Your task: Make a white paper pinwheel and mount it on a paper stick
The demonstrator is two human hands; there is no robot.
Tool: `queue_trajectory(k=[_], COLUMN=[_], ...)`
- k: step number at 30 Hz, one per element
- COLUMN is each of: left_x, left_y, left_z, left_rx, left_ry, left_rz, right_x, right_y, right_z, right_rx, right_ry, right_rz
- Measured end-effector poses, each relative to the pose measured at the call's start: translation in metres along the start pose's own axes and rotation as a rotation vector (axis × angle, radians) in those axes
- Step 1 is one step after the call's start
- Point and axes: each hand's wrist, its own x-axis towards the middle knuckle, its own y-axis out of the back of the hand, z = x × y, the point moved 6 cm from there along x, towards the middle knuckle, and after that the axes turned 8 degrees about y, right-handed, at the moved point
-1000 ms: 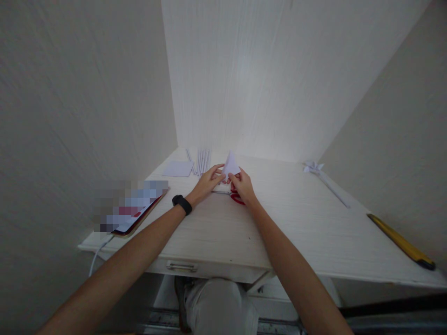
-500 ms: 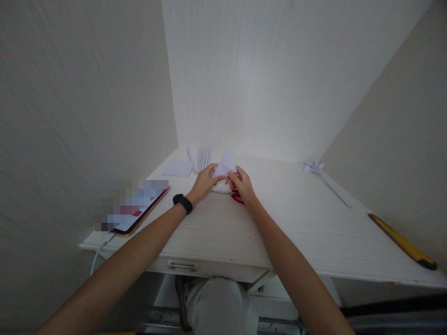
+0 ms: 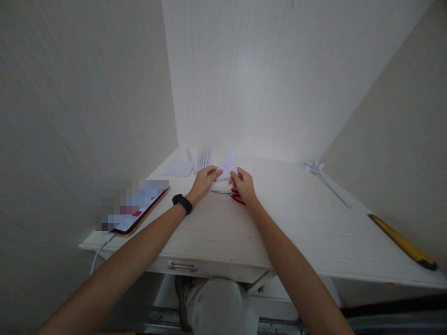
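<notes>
A folded piece of white paper point(image 3: 228, 163), triangular with its tip pointing away from me, is held up between both hands. My left hand point(image 3: 204, 180) pinches its left corner between thumb and fingers. At the right corner, my right hand point(image 3: 244, 183) grips the paper the same way. Under and in front of the paper lies a pair of scissors point(image 3: 237, 198) with red handles, its blades pointing left. My right hand hides part of the handles.
Left of my hands are a stack of white paper point(image 3: 178, 168) and several thin white paper sticks point(image 3: 204, 159). A tablet-like device point(image 3: 139, 209) with a cable lies at the left. On the right are a paper pinwheel point(image 3: 314, 166) on a stick and a yellow cutter point(image 3: 401, 241). Walls enclose the desk.
The folded paper has shifted slightly to the right and turned a little, its tip now further right. More of the scissors' blades shows below it. Both hands keep hold of the paper.
</notes>
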Motion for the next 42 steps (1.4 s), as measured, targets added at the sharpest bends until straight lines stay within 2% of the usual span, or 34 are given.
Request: queue_trajectory(k=[6, 14, 27, 42], left_x=[0.003, 0.003, 0.001, 0.001], left_y=[0.012, 0.010, 0.014, 0.014], left_z=[-0.001, 0.000, -0.002, -0.002], left_rx=[-0.058, -0.106, -0.273, -0.246], left_ry=[0.006, 0.015, 0.086, 0.104], left_rz=[0.110, 0.101, 0.158, 0.133], right_x=[-0.001, 0.000, -0.001, -0.001], right_y=[-0.006, -0.001, -0.007, -0.006], right_z=[-0.001, -0.003, 0.003, 0.001], right_rx=[0.004, -0.062, -0.153, -0.149], right_ry=[0.004, 0.032, 0.058, 0.065], right_rz=[-0.073, -0.044, -0.125, -0.118])
